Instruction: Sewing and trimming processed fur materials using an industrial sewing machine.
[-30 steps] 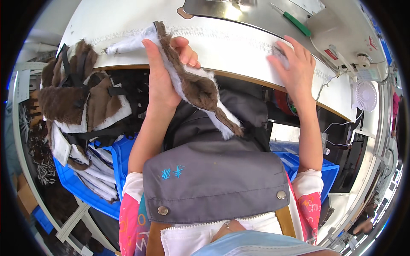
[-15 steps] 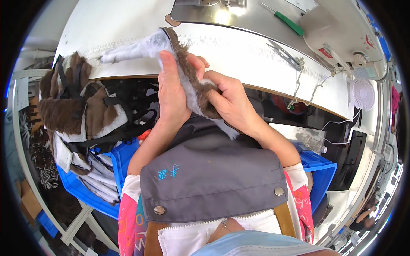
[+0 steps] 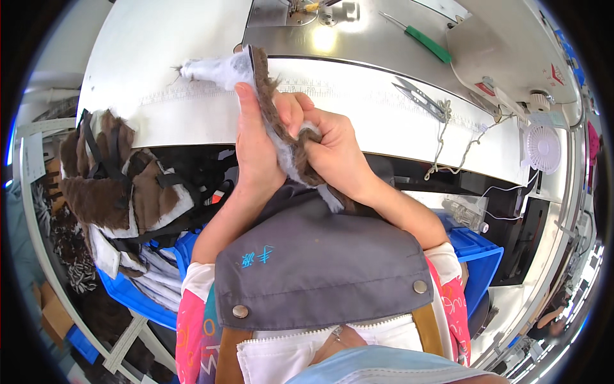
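A piece of brown fur fabric (image 3: 267,96) with a white fleecy backing is held up above the front edge of the white sewing table. My left hand (image 3: 261,137) is closed on it, thumb pointing up along the white side. Gripping its folded lower part is my right hand (image 3: 336,150), its fingers close against those of the left. The upper end tapers off to the left as a white strip over the table. A pale edge hangs below, near my grey apron (image 3: 320,269). Where the fingertips press together, the fabric is partly hidden.
A sewing machine (image 3: 511,51) stands at the far right, with a green-handled screwdriver (image 3: 427,45) on its metal plate. Thread snips (image 3: 419,99) tied to a cord lie on the table (image 3: 173,121). Brown fur pieces (image 3: 96,198) heap over a blue bin (image 3: 137,301); a white fan (image 3: 543,147) is at right.
Both hands keep hold of the fur fabric and have shifted only slightly. Its white strip end reaches less far left, and the whole view has tilted a little.
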`<state>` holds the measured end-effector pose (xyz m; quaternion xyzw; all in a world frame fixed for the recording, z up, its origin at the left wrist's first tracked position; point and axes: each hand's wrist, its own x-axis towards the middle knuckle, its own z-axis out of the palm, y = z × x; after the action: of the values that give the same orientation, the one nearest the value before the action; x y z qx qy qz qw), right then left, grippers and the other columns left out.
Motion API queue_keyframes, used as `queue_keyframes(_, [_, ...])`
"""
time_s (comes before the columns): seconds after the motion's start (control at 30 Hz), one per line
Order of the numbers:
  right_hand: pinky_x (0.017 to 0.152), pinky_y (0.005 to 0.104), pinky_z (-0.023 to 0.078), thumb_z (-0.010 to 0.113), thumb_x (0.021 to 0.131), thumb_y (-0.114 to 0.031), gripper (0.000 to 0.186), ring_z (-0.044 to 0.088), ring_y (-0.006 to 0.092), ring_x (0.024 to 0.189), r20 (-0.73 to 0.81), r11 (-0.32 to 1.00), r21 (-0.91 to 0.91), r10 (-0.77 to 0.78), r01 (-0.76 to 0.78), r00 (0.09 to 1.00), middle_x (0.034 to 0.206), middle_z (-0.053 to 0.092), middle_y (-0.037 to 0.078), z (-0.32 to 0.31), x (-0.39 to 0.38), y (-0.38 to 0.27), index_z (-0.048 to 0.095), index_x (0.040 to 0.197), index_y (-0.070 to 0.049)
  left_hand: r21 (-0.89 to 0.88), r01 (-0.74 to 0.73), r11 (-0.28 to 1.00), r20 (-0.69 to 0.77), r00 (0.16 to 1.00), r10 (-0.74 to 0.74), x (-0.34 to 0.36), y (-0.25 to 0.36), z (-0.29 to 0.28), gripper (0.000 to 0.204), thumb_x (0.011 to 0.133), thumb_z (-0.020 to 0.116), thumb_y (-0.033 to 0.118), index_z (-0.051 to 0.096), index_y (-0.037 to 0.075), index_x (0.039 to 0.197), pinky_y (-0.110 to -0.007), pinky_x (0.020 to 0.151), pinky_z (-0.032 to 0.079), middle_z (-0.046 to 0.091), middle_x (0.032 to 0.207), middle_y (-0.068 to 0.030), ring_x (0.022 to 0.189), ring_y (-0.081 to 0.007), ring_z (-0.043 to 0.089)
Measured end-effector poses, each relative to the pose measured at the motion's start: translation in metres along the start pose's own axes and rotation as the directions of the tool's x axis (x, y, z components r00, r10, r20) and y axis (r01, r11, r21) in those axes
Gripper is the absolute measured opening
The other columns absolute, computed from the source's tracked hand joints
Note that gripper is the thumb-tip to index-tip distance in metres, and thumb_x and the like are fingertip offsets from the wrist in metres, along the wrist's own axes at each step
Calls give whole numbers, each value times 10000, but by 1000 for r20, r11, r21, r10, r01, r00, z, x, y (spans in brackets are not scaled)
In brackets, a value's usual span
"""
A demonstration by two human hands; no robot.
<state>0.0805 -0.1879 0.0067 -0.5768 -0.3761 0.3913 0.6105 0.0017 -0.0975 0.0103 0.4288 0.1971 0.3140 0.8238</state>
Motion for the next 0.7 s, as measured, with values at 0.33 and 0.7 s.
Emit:
queue_keyframes(0.33, [622,304,460,412,747,50,394,558,222,602,68,997,-78,23,-18,997,680,561,192,-1,4,-4,560,1109,9,-125,-15,992,-70,998,6,11,-1,-8,573,954,256,561,426,87,680,-355,868,364,416,599,-26,812,-222,475])
queue_keyframes(0.7, [669,271,460,439,739,42,327,543,117,696,25,952,-306,27,-18,999,700,568,119,-1,13,-4,589,1028,19,-234,36,971,-16,999,-41,12,-3,-11,576,965,278,532,492,48,737,-343,849,388,502,653,-61,857,-227,508])
